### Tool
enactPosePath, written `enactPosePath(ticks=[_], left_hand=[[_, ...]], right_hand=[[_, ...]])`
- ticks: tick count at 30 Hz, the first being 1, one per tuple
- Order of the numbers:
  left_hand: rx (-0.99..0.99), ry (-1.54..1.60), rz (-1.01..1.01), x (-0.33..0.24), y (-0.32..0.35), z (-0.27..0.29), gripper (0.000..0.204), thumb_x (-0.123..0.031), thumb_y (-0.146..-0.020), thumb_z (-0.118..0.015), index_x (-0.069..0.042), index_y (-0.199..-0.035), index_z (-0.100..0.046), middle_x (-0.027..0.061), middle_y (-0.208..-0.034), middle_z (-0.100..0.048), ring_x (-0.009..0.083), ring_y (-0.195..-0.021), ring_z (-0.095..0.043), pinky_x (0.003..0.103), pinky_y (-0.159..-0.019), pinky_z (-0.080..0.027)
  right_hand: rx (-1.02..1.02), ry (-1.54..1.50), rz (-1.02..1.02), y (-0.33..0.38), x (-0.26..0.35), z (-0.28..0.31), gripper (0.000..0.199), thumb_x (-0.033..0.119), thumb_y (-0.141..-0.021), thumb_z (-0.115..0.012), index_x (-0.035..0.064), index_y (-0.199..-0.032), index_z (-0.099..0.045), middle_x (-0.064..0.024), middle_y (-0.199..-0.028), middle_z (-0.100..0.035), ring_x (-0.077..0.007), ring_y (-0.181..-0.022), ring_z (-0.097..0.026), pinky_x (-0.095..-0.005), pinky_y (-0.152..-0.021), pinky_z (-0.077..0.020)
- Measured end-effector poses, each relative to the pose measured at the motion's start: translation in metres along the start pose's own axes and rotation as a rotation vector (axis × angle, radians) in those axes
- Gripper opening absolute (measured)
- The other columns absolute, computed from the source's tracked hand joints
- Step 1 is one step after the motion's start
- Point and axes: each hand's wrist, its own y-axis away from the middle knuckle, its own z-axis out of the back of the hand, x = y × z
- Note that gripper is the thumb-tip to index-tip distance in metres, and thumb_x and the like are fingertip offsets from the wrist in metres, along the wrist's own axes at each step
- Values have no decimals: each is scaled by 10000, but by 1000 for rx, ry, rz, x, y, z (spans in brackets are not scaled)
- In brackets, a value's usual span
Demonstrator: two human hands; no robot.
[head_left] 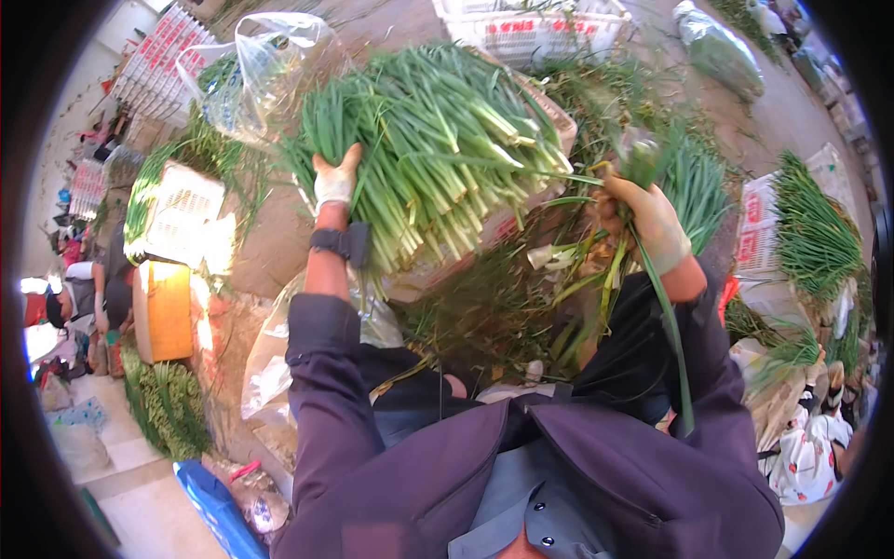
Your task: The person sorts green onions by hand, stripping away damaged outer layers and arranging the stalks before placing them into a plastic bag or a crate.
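A broad heap of garlic chives (438, 140), green leaves away from me and pale stems toward me, lies in front of me. My left hand (337, 177), in a pale glove, is closed on chives at the heap's left end; leaves hide most of its fingers. To the right of the heap, my right hand (652, 219), also gloved, pinches several loose chive leaves. One long leaf (672, 326) hangs from it down over my sleeve. Another pile of chives (694, 186) lies just beyond the right hand.
Trimmed leaves (484, 312) litter the ground between my legs. A white crate (535, 33) stands at the far side, and a clear plastic bag (270, 70) at far left. Chives (815, 224) top a crate at right. A yellow-orange box (163, 312) is at left, with people beyond.
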Motion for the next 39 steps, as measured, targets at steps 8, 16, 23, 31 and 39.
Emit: enactPosePath(ticks=[8, 16, 23, 31, 39], left_hand=[[270, 38, -71, 9, 71, 34, 1126, -763, -920, -490, 92, -1587, -189, 335, -1474, -503, 396, -1406, -486, 378, -1150, -358], [-23, -55, -214, 19, 127, 31, 1010, -516, -937, -673, 29, -1611, -156, 335, -1438, -534, 425, -1325, -550, 398, -1105, -419], [-37, 202, -108, -11, 115, -4, 750, -184, -905, -562, 24, -1573, -292, 275, -1296, -649, 358, -1135, -655, 390, -1025, -480], [-110, 310, -202, 11, 48, 4, 685, -149, -920, -534, 64, -1541, -339, 249, -1324, -636, 315, -1146, -623, 373, -1023, -471], [11, 405, -6, 18, 46, -20, 917, -506, -1022, -587, 38, -1619, -153, 184, -1481, -521, 232, -1302, -511, 300, -1120, -360]], right_hand=[[-209, 772, 522, -158, 156, 138, 478, 434, -961, -686, -34, -1037, -628, -135, -962, -691, -270, -943, -689, -326, -884, -547], [1, 1939, 171, -167, 87, 64, 254, 211, -877, -626, 64, -1019, -778, -196, -995, -758, -280, -913, -747, -402, -842, -597], [1188, 1785, 48, -136, -218, 21, 331, 302, -853, -694, 23, -1015, -770, -144, -962, -763, -318, -851, -727, -436, -743, -572], [1233, 1752, 3, -151, -334, -4, 327, 277, -860, -731, 68, -1107, -778, -140, -1120, -754, -331, -1013, -714, -413, -872, -561], [455, 1651, -124, -203, -340, 5, 231, 199, -886, -650, 61, -1013, -785, -197, -1046, -750, -379, -1002, -723, -463, -850, -578]])
